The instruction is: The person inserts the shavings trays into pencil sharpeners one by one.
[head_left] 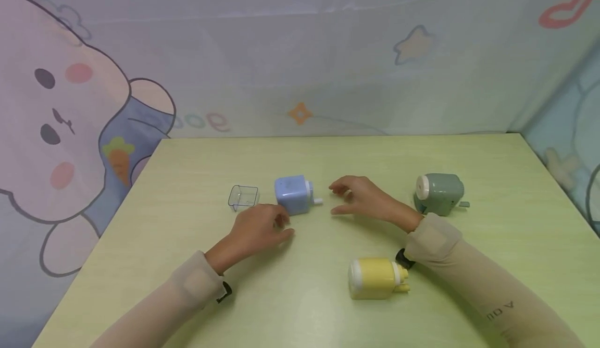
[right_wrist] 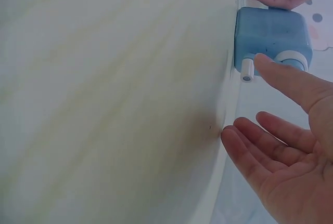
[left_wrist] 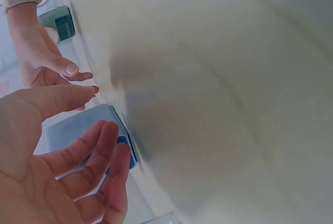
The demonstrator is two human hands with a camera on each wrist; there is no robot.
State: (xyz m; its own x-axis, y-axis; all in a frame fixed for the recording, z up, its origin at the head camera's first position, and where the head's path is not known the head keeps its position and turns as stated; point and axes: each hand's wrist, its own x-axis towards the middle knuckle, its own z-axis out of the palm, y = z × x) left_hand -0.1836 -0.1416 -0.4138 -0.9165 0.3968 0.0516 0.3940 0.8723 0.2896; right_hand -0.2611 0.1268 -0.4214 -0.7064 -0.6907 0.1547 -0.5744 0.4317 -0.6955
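A blue pencil sharpener (head_left: 292,195) with a white crank handle on its right side stands on the table between the two hands. My left hand (head_left: 259,228) is just in front of it, fingers loosely bent and holding nothing; whether a fingertip touches it I cannot tell. To the right of the crank, my right hand (head_left: 363,199) hovers with thumb and fingers spread apart and nothing between them. A clear plastic tray (head_left: 243,197) with a blue-looking rim sits left of the blue sharpener. In the right wrist view the sharpener's crank (right_wrist: 247,70) appears close to the right thumb.
On the pale yellow-green table (head_left: 187,165), a green pencil sharpener (head_left: 442,191) stands at the right, behind the right forearm. Nearer the front, a yellow pencil sharpener (head_left: 377,278) lies beside the right sleeve. A printed cloth (head_left: 262,61) hangs behind the table.
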